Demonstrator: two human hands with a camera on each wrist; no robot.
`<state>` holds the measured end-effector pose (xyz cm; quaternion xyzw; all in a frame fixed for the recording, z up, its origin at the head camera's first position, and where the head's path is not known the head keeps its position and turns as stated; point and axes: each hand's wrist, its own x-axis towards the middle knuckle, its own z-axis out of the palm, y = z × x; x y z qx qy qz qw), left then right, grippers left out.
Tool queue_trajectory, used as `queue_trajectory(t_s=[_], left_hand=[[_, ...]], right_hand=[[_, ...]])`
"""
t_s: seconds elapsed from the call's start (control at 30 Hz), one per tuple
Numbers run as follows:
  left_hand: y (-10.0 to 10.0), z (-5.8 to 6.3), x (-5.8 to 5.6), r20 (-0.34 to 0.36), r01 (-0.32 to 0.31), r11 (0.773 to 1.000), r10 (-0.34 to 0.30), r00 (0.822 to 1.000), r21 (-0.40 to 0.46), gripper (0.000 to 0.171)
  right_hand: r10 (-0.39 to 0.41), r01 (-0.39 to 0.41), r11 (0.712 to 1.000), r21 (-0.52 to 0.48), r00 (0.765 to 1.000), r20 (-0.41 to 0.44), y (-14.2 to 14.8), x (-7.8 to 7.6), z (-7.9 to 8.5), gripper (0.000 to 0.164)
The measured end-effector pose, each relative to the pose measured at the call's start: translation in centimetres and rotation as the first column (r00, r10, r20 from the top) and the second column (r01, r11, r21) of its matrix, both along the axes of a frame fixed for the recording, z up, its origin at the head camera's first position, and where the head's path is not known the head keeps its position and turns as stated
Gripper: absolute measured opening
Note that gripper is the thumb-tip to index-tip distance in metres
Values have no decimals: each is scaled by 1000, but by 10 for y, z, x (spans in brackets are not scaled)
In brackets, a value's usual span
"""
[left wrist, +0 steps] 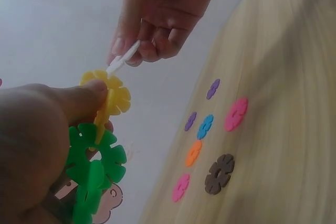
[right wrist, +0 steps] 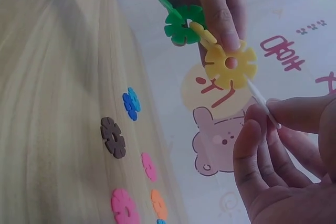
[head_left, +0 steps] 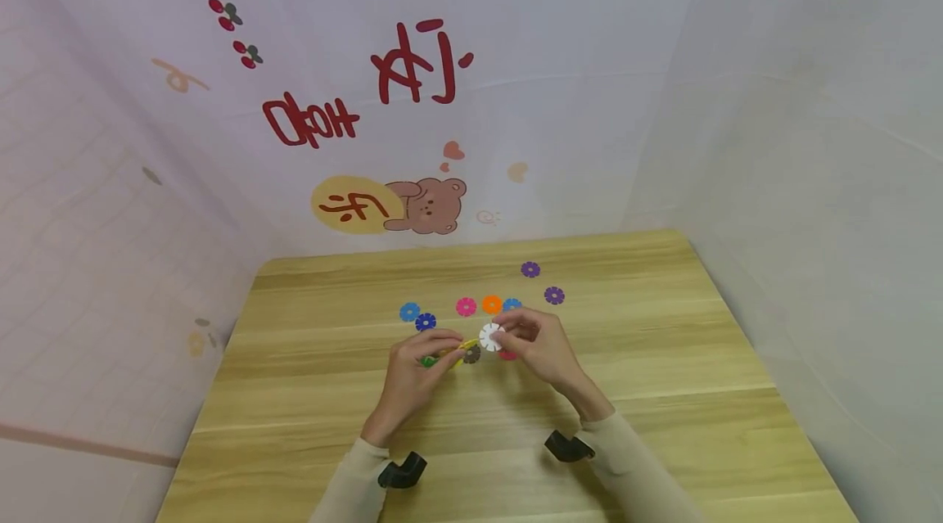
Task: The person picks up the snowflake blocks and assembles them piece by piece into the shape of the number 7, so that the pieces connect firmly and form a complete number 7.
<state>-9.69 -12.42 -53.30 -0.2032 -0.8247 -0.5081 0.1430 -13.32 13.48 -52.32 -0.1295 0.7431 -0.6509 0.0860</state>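
My left hand (head_left: 412,371) pinches a yellow notched plastic disc (right wrist: 247,66) between thumb and fingers. That disc belongs to a short chain: another yellow piece joins it to green notched discs (left wrist: 115,167), which hang beside the left palm. In my right hand (head_left: 541,349) a white notched disc (head_left: 489,336) is pinched near its edge, thumb on one side and fingers on the other. The white disc stands edge-on to the yellow one, and their rims meet in both wrist views. Whether their notches interlock, I cannot tell.
Loose discs lie flat on the wooden table (head_left: 663,335): a brown one (head_left: 472,355) just under the hands, a pink one (head_left: 466,307), an orange one (head_left: 492,304), blue ones (head_left: 409,312) and purple ones (head_left: 554,295) farther back. A printed cloth (head_left: 575,97) hangs behind the table.
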Motion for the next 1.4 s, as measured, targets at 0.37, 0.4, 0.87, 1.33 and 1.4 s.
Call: queue_trajectory(t_s=[0.37, 0.4, 0.87, 1.33, 1.4], left_hand=[[4, -3, -2, -49, 55, 997, -58, 997, -51, 10], [4, -3, -2, -46, 57, 997, -59, 997, -58, 11], [8, 0, -1, -121, 102, 988, -116, 986, -119, 13], [17, -1, -3, -228, 144, 989, -149, 962, -37, 15], [17, -1, -3, -235, 151, 988, -151, 960, -19, 15]], right_hand=[[23, -24, 999, -23, 1000, -13, -1, 5, -3, 21], [21, -21, 999, -24, 1000, -6, -1, 5, -3, 22], [-14, 13, 1000, 13, 999, 52, 1, 10, -2, 12], [-39, 40, 999, -5, 993, 112, 2, 12, 6, 10], [-43, 44, 999, -10, 991, 124, 1, 12, 8, 10]])
